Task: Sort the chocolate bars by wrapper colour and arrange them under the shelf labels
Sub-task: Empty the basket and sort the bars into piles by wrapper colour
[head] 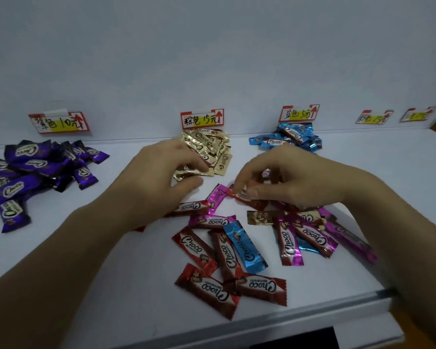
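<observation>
Obs: right grip [282, 177] pinched red bar [247, 199] by its end; left grip [166, 172] clutched gold bars [209, 147] near back edge of shelf [111, 248]. Risk: pinch slips, bar missorted.

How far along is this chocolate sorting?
Done: a purple pile, a gold pile and a blue pile lie sorted at the back. In hand: the left hand grips gold bars at the gold pile's edge, and the right hand pinches a red bar. Left: the mixed heap of red, pink, blue and gold bars in front. The two right-hand labels have nothing visible beneath them.
</observation>
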Demonstrator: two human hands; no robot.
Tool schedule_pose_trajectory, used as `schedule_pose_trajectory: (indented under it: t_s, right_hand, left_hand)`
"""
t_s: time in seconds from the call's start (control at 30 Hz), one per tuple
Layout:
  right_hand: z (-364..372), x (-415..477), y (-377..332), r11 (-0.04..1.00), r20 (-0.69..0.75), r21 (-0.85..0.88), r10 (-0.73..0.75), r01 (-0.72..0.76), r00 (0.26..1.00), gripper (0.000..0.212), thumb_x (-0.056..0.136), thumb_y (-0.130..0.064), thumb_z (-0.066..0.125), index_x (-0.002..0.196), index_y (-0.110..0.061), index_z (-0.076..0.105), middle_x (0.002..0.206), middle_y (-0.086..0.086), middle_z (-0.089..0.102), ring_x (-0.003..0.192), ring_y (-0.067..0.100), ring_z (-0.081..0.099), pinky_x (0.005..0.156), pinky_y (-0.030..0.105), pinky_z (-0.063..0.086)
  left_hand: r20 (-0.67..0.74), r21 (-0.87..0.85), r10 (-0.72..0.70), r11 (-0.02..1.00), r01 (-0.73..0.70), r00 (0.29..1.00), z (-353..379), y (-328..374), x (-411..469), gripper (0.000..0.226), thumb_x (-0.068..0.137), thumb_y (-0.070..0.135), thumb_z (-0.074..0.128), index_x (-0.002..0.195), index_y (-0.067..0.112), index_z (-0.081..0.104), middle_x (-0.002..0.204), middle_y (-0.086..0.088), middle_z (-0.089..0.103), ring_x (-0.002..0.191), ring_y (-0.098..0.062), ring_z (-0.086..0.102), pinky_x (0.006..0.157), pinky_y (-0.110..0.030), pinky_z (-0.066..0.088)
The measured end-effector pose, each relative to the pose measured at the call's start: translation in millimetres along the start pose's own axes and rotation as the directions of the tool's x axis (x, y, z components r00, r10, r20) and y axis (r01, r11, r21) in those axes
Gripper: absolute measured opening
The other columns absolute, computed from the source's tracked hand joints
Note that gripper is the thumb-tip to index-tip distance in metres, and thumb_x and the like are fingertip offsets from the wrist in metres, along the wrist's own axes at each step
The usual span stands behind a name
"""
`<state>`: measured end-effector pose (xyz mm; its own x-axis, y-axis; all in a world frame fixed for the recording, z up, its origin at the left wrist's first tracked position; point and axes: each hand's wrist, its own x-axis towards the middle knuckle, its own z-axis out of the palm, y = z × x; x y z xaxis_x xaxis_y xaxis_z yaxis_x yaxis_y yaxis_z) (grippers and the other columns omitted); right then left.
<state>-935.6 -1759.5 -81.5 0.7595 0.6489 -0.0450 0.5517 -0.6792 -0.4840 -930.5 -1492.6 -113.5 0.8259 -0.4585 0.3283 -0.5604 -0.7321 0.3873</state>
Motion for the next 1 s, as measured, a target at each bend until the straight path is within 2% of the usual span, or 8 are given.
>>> schedule_pose_trajectory:
  t_s: [0.13, 0.23, 0.37, 0.53, 0.63, 0.73, 0.87, 1.0]
  right_hand:
    - [-18, -21, 3, 1.000, 0.032, 0.029, -0.001, 0.000, 0.999, 0.013, 0.091, -0.026, 0.071, 0.103, -0.031, 0.074, 0.092, -0.017, 0.070, 0.088, 0.014, 0.066, 0.075, 0.018, 0.049]
    - [-25, -43, -1, 1.000, 0.137, 0.014, 0.014, -0.016, 0.990, 0.009, 0.085, -0.033, 0.076, 0.094, -0.033, 0.074, 0.088, -0.015, 0.068, 0.085, 0.015, 0.066, 0.072, 0.016, 0.047]
    - [-13, -69, -4, 0.991, 0.226, -0.112, 0.095, -0.071, 0.970, 0.021, 0.081, -0.051, 0.075, 0.099, -0.043, 0.070, 0.098, -0.020, 0.063, 0.095, 0.005, 0.060, 0.077, 0.026, 0.050]
    - [4, -86, -3, 0.960, 0.053, -0.235, 0.169, -0.152, 0.984, 0.036, 0.076, -0.062, 0.074, 0.106, -0.047, 0.063, 0.103, -0.030, 0.051, 0.100, -0.010, 0.048, 0.071, 0.008, 0.036]
    - [11, -92, -5, 0.950, -0.016, -0.267, 0.162, -0.160, 0.987, 0.038, 0.079, -0.058, 0.074, 0.113, -0.042, 0.068, 0.102, -0.027, 0.052, 0.094, -0.008, 0.048, 0.074, 0.012, 0.037]
    - [15, -97, -14, 0.921, -0.059, -0.360, 0.136, -0.148, 0.989, 0.032, 0.086, -0.055, 0.069, 0.114, -0.039, 0.072, 0.103, -0.022, 0.056, 0.092, 0.000, 0.051, 0.079, 0.024, 0.048]
    - [22, -99, -22, 0.875, -0.133, -0.470, 0.063, -0.119, 0.989, 0.023, 0.087, -0.049, 0.062, 0.098, -0.035, 0.076, 0.094, -0.015, 0.061, 0.087, 0.006, 0.053, 0.066, 0.037, 0.052]
    - [26, -100, -20, 0.876, -0.310, -0.457, 0.008, -0.157, 0.951, 0.023, 0.087, -0.042, 0.058, 0.091, -0.029, 0.076, 0.091, -0.008, 0.062, 0.085, 0.012, 0.053, 0.061, 0.036, 0.050]
  left_hand:
    - [0.300, -0.172, 0.207, 0.972, -0.161, 0.931, 13, 21, -5, 0.039, 0.083, 0.064, 0.054, 0.114, 0.045, 0.069, 0.105, 0.028, 0.057, 0.106, 0.000, 0.055, 0.081, -0.023, 0.051]
    - [0.401, -0.162, 0.289, 0.956, -0.243, 0.869, 23, 24, -4, 0.043, 0.082, 0.070, 0.053, 0.123, 0.056, 0.058, 0.109, 0.031, 0.052, 0.111, -0.001, 0.050, 0.084, -0.026, 0.053]
    - [0.384, -0.188, 0.317, 0.946, -0.263, 0.867, 26, 24, -3, 0.035, 0.080, 0.069, 0.055, 0.112, 0.057, 0.061, 0.109, 0.033, 0.051, 0.111, -0.001, 0.051, 0.084, -0.028, 0.053]
    - [0.330, -0.209, 0.298, 0.948, -0.239, 0.896, 33, 25, -5, 0.033, 0.076, 0.074, 0.056, 0.100, 0.051, 0.057, 0.103, 0.027, 0.057, 0.098, -0.004, 0.059, 0.072, -0.026, 0.056]
    - [0.302, -0.231, 0.265, 0.952, -0.199, 0.916, 32, 30, -9, 0.035, 0.071, 0.072, 0.055, 0.094, 0.045, 0.056, 0.101, 0.026, 0.059, 0.095, -0.006, 0.059, 0.069, -0.025, 0.054]
    - [0.288, -0.285, 0.273, 0.939, -0.190, 0.918, 28, 36, -13, 0.028, 0.074, 0.064, 0.059, 0.090, 0.041, 0.059, 0.095, 0.020, 0.062, 0.091, -0.010, 0.060, 0.072, -0.027, 0.051]
    - [0.276, -0.337, 0.246, 0.930, -0.146, 0.929, 22, 38, -13, 0.019, 0.076, 0.057, 0.062, 0.083, 0.039, 0.062, 0.089, 0.017, 0.067, 0.089, -0.010, 0.063, 0.070, -0.018, 0.049]
    - [0.188, -0.368, 0.168, 0.925, -0.089, 0.968, 14, 42, -13, 0.020, 0.073, 0.054, 0.065, 0.085, 0.039, 0.064, 0.086, 0.015, 0.069, 0.087, -0.009, 0.060, 0.068, -0.016, 0.044]
